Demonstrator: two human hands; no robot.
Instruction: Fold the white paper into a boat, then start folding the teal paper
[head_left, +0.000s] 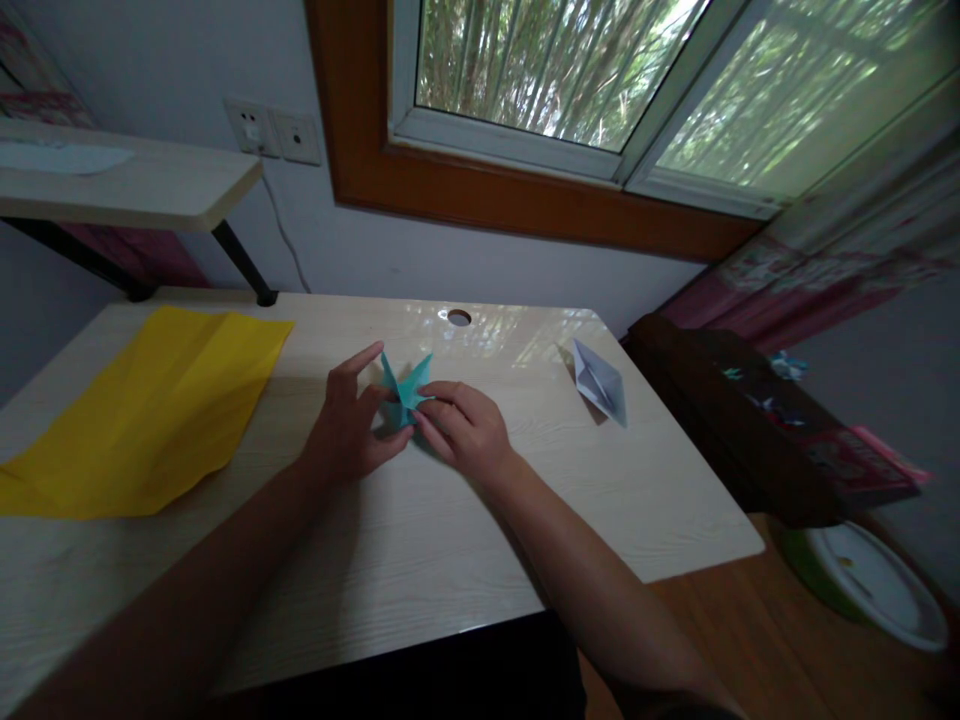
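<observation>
Over the middle of the desk (450, 520), both hands are at a small teal folded paper (409, 388) with pointed flaps standing up. My right hand (466, 428) pinches its right side between thumb and fingers. On the left side, my left hand (349, 420) has its thumb against the lower part and its index finger stretched up beside a tall flap, the fingers apart. Part of the paper is hidden behind the fingers, so its full shape does not show.
A large yellow sheet (157, 410) lies at the left. Toward the right edge stands a folded white paper boat (600, 382). A raised shelf (142, 195) is at the back left, with a round cable hole (459, 317) near the wall. A dark cabinet (720, 420) stands right of the desk.
</observation>
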